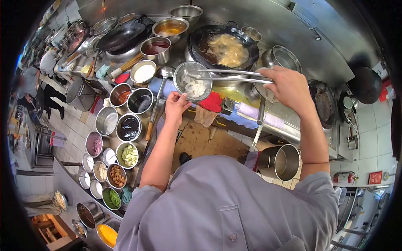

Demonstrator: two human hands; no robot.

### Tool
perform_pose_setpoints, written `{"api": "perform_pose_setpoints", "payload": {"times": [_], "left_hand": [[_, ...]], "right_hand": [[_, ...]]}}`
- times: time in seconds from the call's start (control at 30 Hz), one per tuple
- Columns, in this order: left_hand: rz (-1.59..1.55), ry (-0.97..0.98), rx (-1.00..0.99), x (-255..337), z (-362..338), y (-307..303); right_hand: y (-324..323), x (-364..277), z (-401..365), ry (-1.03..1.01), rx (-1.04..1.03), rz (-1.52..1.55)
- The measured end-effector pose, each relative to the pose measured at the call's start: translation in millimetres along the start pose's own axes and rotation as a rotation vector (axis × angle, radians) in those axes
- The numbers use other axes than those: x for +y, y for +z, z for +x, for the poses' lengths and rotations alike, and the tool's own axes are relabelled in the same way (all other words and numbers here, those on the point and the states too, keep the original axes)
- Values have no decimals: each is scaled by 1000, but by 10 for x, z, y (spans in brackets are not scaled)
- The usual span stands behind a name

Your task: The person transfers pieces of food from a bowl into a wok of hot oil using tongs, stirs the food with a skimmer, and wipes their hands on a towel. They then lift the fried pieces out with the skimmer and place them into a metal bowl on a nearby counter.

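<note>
Your left hand (176, 108) has its fingers pinched on the rim of the bowl (181, 88) of pale pieces (194, 87), just short of twelve o'clock; your right hand (289, 87), at two, has its fingers closed around the long metal utensil (238, 75); the frothing wok (203, 52) sits toward one.
</note>
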State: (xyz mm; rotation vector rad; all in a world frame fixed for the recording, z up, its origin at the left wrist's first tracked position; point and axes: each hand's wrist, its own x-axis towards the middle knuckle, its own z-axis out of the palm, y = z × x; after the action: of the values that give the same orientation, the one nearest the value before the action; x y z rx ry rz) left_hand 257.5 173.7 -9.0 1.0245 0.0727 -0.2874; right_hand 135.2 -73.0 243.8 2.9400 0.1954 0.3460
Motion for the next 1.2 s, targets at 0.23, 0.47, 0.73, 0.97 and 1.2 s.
{"api": "perform_pose_setpoints", "payload": {"times": [0.23, 0.47, 0.73, 0.97, 1.2], "left_hand": [[-39, -11, 51, 50, -6, -101], [-56, -1, 91, 152, -136, -190], [-100, 42, 142, 267, -212, -329], [45, 141, 152, 202, -132, -469], [188, 310, 156, 45, -6, -230]], "right_hand": [[-234, 262, -56, 256, 102, 139], [444, 749, 373, 441, -16, 194], [978, 855, 937, 610, -123, 136], [11, 21, 460, 157, -21, 32], [25, -185, 213, -59, -135, -16]]}}
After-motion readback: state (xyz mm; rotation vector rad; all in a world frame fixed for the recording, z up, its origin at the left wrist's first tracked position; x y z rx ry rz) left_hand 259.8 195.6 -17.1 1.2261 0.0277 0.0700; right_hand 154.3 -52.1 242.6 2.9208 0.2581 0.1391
